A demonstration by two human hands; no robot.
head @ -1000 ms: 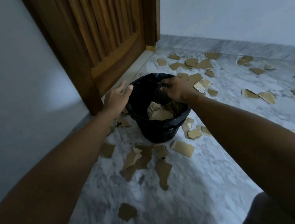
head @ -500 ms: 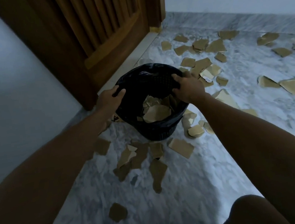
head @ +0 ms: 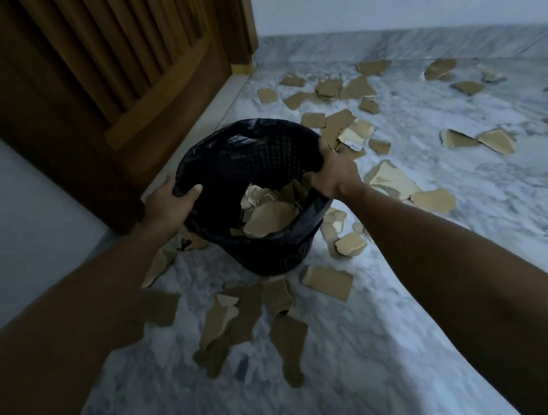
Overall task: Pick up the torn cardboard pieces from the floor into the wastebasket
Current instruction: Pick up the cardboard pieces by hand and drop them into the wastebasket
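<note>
Both hands grasping wastebasket [head: 270, 242] rim: left hand [head: 170, 204] frame-left, right hand [head: 334, 172] frame-right. Cardboard pieces [head: 326, 282] densest frame-right, nearer right hand.

Single head view, looking forward-down, close over floor [head: 420, 344].

One wastebasket [head: 271, 249], two hands, one wooden door [head: 118, 71], dozens of torn cardboard pieces [head: 326, 282] on floor

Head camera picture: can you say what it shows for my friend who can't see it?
Two hands, left hand and right hand, grip opposite sides of a black wastebasket lined with a black bag, with torn cardboard pieces inside. More cardboard scraps lie around it on the marble floor, beside a wooden door.
</note>
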